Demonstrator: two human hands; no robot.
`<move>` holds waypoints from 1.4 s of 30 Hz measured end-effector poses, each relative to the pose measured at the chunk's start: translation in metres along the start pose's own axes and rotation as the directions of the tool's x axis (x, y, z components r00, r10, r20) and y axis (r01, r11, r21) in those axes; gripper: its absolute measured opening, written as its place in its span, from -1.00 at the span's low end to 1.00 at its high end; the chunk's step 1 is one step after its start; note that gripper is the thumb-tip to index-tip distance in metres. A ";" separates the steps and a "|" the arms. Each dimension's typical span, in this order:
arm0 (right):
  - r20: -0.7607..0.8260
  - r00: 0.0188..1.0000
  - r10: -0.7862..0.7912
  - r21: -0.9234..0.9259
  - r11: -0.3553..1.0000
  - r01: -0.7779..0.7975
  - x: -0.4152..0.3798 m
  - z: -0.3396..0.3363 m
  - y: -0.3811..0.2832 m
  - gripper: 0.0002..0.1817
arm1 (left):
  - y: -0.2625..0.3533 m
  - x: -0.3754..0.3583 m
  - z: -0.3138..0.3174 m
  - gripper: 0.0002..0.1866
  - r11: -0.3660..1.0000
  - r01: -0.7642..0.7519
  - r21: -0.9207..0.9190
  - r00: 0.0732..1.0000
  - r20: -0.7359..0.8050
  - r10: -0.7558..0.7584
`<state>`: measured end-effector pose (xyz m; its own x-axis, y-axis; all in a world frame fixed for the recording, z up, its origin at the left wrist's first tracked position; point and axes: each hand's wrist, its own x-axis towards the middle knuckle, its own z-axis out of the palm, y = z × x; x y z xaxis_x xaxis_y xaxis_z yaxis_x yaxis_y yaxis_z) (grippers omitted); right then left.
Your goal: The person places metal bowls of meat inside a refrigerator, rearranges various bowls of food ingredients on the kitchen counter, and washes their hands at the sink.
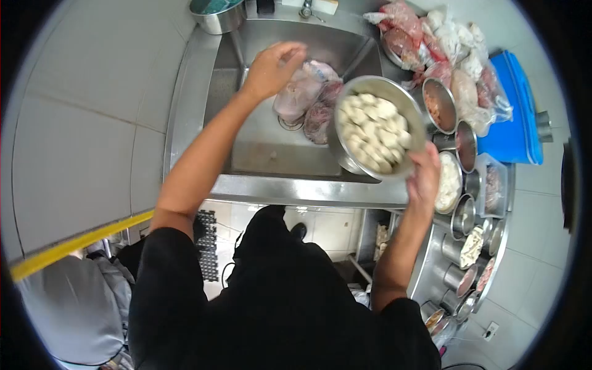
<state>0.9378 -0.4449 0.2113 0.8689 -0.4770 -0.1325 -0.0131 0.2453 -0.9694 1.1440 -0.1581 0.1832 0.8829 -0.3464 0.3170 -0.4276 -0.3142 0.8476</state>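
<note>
A round metal bowl (338, 148) full of pale, whitish lumps (376, 132) is tilted over the right edge of the sink. My right hand (424, 169) grips its rim at the lower right. Over the sink, my left hand (274, 69) is raised with its fingers bent and apart, holding nothing. Bagged pieces of meat (299, 97) lie in the sink (246, 151), just below my left hand and left of the bowl.
Plastic bags of meat (459, 55) are piled at the back right beside a blue folder-like object (515, 105). Several metal containers of food (439, 106) line the right counter. A metal pot (223, 21) stands at the back left, and a tap (306, 8) is behind the sink.
</note>
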 end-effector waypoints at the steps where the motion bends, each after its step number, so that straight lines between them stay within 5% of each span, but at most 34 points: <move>1: -0.027 1.000 0.009 0.017 1.000 -0.009 -0.013 -0.025 -0.004 -0.70 | -0.040 0.002 0.006 -0.70 0.989 0.049 0.136 0.990 0.123 -0.066; 3: -0.162 0.987 0.016 0.038 0.999 -0.010 -0.053 -0.050 -0.025 -0.62 | -0.155 -0.012 0.041 -0.72 0.827 -0.044 0.560 0.805 0.510 -0.303; 4: -0.265 0.964 0.015 0.007 1.000 -0.014 -0.073 -0.064 -0.035 -0.58 | -0.191 -0.028 0.057 -0.77 0.752 -0.247 0.610 0.636 0.688 -0.349; 6: -0.432 0.901 -0.033 -0.044 0.999 0.015 -0.115 -0.085 -0.052 -0.57 | -0.248 -0.074 0.092 -0.56 0.708 -0.186 0.681 0.308 0.725 -0.616; 8: -0.585 0.811 0.000 -0.066 0.997 -0.047 -0.154 -0.102 -0.059 -0.55 | -0.271 -0.129 0.097 -0.30 0.708 -0.050 0.704 0.371 0.671 -0.641; 9: -0.690 0.724 -0.025 -0.111 0.991 -0.071 -0.178 -0.110 -0.066 -0.54 | -0.304 -0.150 0.108 -0.42 0.804 -0.078 0.589 0.483 0.728 -0.487; 10: -0.804 0.593 -0.045 -0.104 0.992 -0.066 -0.211 -0.124 -0.064 -0.55 | -0.345 -0.164 0.126 -0.32 0.799 0.042 0.600 0.406 0.720 -0.563; 11: -0.904 0.421 -0.072 -0.104 0.993 -0.055 -0.250 -0.142 -0.056 -0.55 | -0.342 -0.166 0.131 -0.48 0.812 -0.300 0.501 0.401 0.838 -0.370; 12: -0.901 0.420 -0.104 -0.153 0.985 -0.085 -0.284 -0.154 -0.052 -0.65 | -0.335 -0.170 0.137 -0.60 0.698 -0.612 0.371 0.374 0.914 -0.158; 13: -0.941 0.316 -0.123 -0.132 0.991 -0.007 -0.326 -0.179 -0.031 -0.79 | -0.371 -0.173 0.154 -0.60 0.697 -0.580 0.421 0.276 0.907 -0.318; 14: -0.978 0.186 -0.098 -0.088 0.994 0.063 -0.331 -0.168 -0.029 -0.93 | -0.392 -0.177 0.165 -0.57 0.689 -0.554 0.467 0.273 0.884 -0.380; 15: -0.993 0.101 -0.066 -0.065 0.998 0.016 -0.353 -0.170 -0.024 -0.91 | -0.406 -0.178 0.168 -0.53 0.628 -0.674 0.389 0.236 0.919 -0.316; 17: -0.991 -0.033 0.126 0.118 0.976 0.185 -0.364 -0.191 -0.004 -0.83 | -0.372 -0.168 0.174 -0.55 0.730 -0.511 0.455 0.210 0.889 -0.407; 20: -0.975 -0.140 0.175 0.136 0.959 0.249 -0.368 -0.213 0.020 -0.84 | -0.418 -0.180 0.191 -0.54 0.639 -0.576 0.510 0.275 0.857 -0.436; 22: -0.973 -0.150 0.177 0.126 0.946 0.299 -0.369 -0.240 0.041 -0.86 | -0.388 -0.174 0.177 -0.51 0.857 -0.165 0.488 0.403 0.826 -0.393; 26: -0.960 -0.230 0.159 0.057 0.917 0.396 -0.340 -0.280 0.056 -0.88 | -0.389 -0.165 0.187 -0.43 0.715 -0.468 0.519 0.365 0.851 -0.378; 33: -0.990 -0.121 0.071 0.007 0.886 0.465 -0.307 -0.337 0.056 -0.89 | -0.341 -0.086 0.155 -0.76 0.676 -0.417 0.608 0.546 0.762 -0.348; 34: -0.991 -0.120 0.057 -0.006 0.883 0.469 -0.303 -0.342 0.054 -0.85 | -0.325 -0.061 0.138 -0.77 0.723 -0.304 0.620 0.560 0.730 -0.390; 35: -0.991 -0.114 0.071 0.005 0.867 0.499 -0.300 -0.346 0.053 -0.85 | -0.302 -0.038 0.121 -0.74 0.760 -0.193 0.620 0.566 0.703 -0.430; 37: -0.992 -0.117 0.053 -0.011 0.875 0.484 -0.296 -0.348 0.050 -0.79 | -0.259 -0.003 0.093 -0.74 0.844 0.068 0.532 0.798 0.479 -0.366; 39: -0.996 -0.082 0.024 -0.020 0.872 0.490 -0.297 -0.352 0.054 -0.77 | -0.175 0.025 0.075 -0.71 0.839 -0.297 0.455 0.929 0.339 0.145; 41: -0.996 -0.025 -0.082 -0.084 0.874 0.479 -0.300 -0.355 0.063 -0.69 | -0.007 0.013 0.087 -0.75 0.940 -0.194 0.282 0.922 0.379 0.077; 42: -0.997 -0.009 -0.078 -0.074 0.887 0.456 -0.302 -0.351 0.061 -0.65 | 0.034 0.002 0.108 -0.76 0.949 -0.296 0.105 0.891 0.389 0.235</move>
<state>0.5011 -0.5827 0.1197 -0.5002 -0.8562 -0.1294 0.3484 -0.0622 -0.9353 1.1106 -0.2653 0.1670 0.6108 -0.7261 0.3158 -0.6877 -0.2887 0.6661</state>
